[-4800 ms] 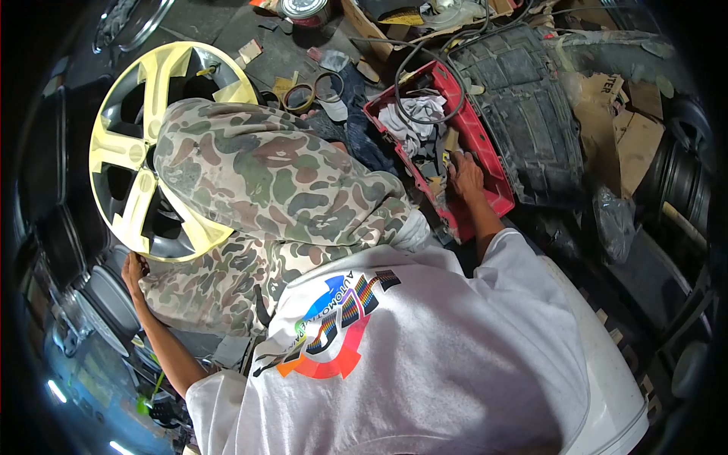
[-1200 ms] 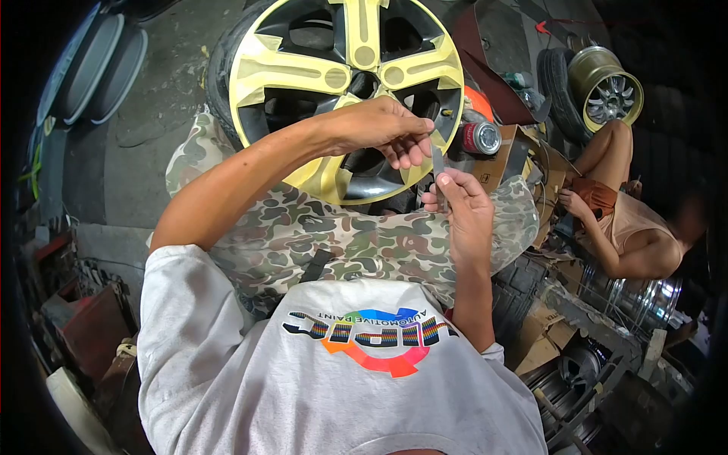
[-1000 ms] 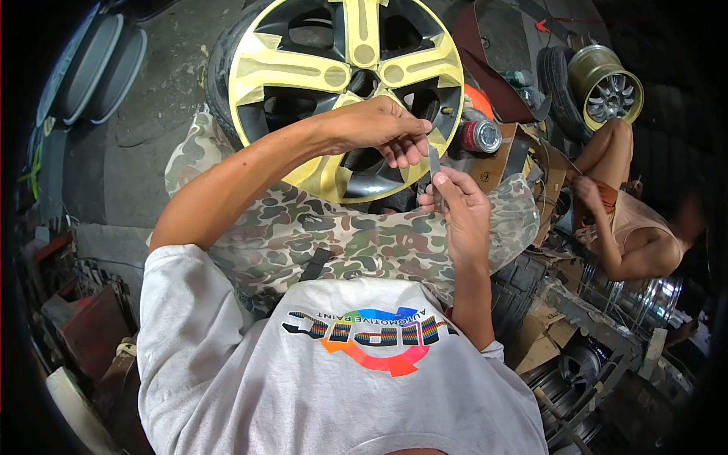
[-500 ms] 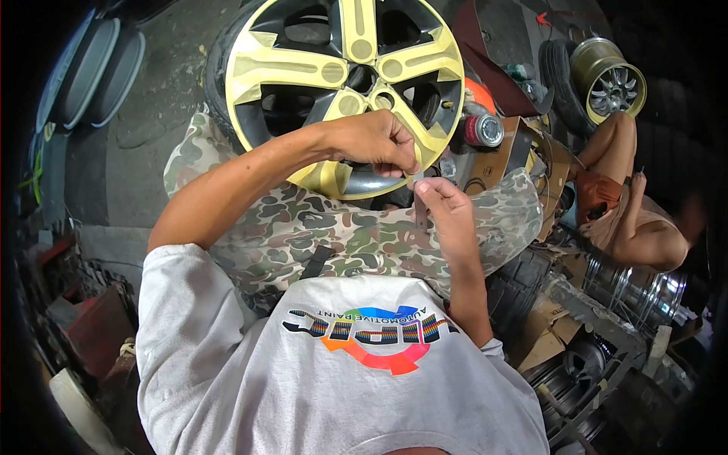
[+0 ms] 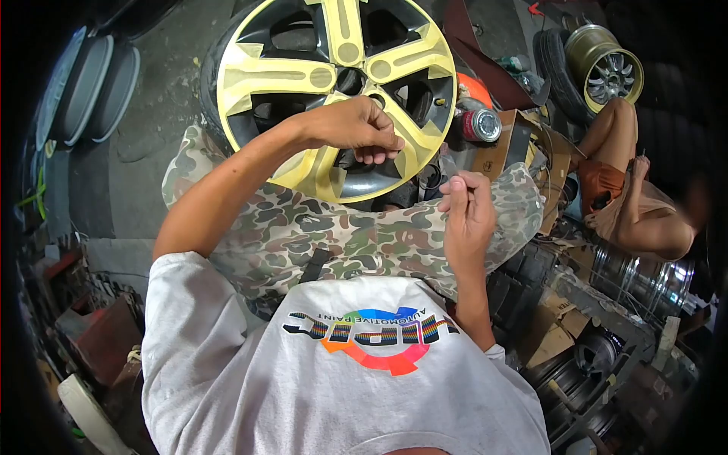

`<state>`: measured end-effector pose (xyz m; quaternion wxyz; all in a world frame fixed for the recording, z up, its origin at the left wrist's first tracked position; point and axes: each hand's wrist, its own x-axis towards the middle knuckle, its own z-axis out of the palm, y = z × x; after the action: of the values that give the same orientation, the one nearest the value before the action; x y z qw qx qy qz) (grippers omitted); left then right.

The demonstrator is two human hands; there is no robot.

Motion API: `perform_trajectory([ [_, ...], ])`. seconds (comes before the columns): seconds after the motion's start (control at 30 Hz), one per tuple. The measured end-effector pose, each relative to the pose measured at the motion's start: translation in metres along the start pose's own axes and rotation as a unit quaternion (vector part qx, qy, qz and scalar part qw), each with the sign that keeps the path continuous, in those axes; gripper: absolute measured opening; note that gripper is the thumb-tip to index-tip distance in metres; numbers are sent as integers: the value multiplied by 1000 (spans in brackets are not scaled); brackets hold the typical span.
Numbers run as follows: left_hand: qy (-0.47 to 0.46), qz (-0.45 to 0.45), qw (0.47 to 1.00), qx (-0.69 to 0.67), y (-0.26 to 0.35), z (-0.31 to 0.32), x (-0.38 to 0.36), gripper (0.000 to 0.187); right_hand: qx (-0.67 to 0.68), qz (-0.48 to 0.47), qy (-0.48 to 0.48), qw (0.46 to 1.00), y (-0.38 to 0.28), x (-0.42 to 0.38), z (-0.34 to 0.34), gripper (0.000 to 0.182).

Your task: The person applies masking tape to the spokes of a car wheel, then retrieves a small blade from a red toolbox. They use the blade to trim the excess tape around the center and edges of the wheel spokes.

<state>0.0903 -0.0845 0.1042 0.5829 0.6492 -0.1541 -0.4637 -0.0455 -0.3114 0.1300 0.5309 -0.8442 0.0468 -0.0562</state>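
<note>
A wheel rim (image 5: 227,114) with yellow masking tape (image 5: 288,76) over its spokes and edge leans before my camouflage-clad legs (image 5: 303,235). My left hand (image 5: 360,133) is closed in a pinch over the lower right spoke, fingertips close to the tape there. What lies between those fingertips is too small to make out. My right hand (image 5: 468,208) is raised to the right of the rim, apart from it, its fingers curled towards the thumb. Whatever it holds is hidden by the fingers.
A can (image 5: 481,125) and a cardboard box (image 5: 500,148) stand right of the rim. Beyond, a person (image 5: 629,189) sits near a gold wheel (image 5: 607,72) and a tyre (image 5: 557,72). Grey rims (image 5: 114,91) stand at far left, more rims (image 5: 591,353) at lower right.
My hands have moved apart: the left went left and up over the spoke, the right moved right. The thin grey strip seen between them is no longer visible. The view shifted slightly.
</note>
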Motion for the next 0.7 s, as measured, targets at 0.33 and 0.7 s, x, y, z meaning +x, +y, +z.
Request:
perform_trajectory([
  [0.33, 8, 16, 1000, 17, 0, -6, -2, 32, -190, -252, 15, 949, -19, 9, 0, 28],
  [0.7, 39, 13, 982, 186, 1, -1, -6, 30, -216, -250, 6, 944, -16, 11, 2, 30],
])
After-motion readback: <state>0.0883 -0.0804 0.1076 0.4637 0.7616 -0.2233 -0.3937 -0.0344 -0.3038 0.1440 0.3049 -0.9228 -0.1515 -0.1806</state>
